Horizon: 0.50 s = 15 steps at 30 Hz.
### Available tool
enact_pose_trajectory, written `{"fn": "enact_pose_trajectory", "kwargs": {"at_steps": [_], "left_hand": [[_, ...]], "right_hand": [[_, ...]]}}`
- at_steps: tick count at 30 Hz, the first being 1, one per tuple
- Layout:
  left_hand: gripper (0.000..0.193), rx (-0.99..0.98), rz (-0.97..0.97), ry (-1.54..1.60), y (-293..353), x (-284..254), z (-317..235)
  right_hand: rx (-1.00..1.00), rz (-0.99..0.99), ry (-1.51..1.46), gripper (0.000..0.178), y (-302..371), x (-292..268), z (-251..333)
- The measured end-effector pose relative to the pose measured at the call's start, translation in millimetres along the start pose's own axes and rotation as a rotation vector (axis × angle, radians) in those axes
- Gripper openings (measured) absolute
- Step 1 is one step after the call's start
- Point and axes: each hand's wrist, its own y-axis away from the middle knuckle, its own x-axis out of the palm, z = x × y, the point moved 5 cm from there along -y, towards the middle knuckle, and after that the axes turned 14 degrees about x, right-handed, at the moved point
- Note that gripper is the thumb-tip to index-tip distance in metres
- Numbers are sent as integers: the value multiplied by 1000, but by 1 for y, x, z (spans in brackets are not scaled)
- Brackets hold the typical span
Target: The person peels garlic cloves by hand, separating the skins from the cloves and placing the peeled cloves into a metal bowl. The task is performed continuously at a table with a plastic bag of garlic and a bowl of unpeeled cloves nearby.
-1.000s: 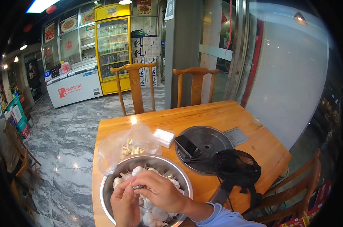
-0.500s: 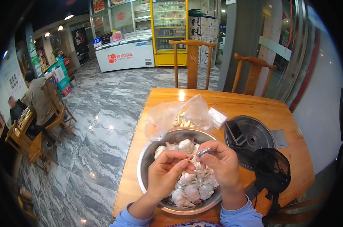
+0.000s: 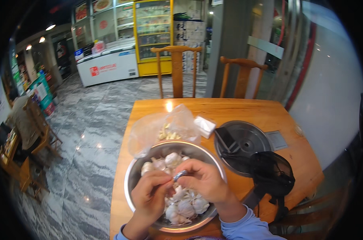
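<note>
Over a steel bowl (image 3: 129, 182) full of garlic bulbs (image 3: 186, 209), my two hands meet fingertip to fingertip. My left hand (image 3: 150, 195) is closed in a pinch on what looks like a small garlic clove, mostly hidden by the fingers. At the index finger and thumb of my right hand (image 3: 205, 181) sits a small blue and silver ring-shaped tool (image 3: 180, 175), its edge close to the left fingertips. Loose skins and bulbs lie beneath both hands. Behind the bowl, a clear plastic bag (image 3: 145, 130) holds peeled garlic cloves (image 3: 168, 133).
To the right lie a white tissue pack (image 3: 205, 126), a round dark metal tray (image 3: 253, 134) with a black phone-like slab (image 3: 226, 138), and a black mesh bag (image 3: 272, 176). Wooden chairs (image 3: 177, 74) stand beyond the table (image 3: 245, 107). A person (image 3: 24, 120) sits far left.
The whole view has swung right, shifting the scene leftward. My hands remain pinched together above the bowl, with the fingertips now closer and the ring-shaped tool nearer the left fingers.
</note>
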Motion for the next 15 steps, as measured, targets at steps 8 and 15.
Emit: {"fn": "enact_pose_trajectory", "kwargs": {"at_steps": [8,15], "left_hand": [[12,47,8,-124,2,3,-7],[13,116,32,-189,1,5,-13]], "right_hand": [[-14,-14,23,17,3,4,-1],[-25,-46,47,17,5,4,0]]}}
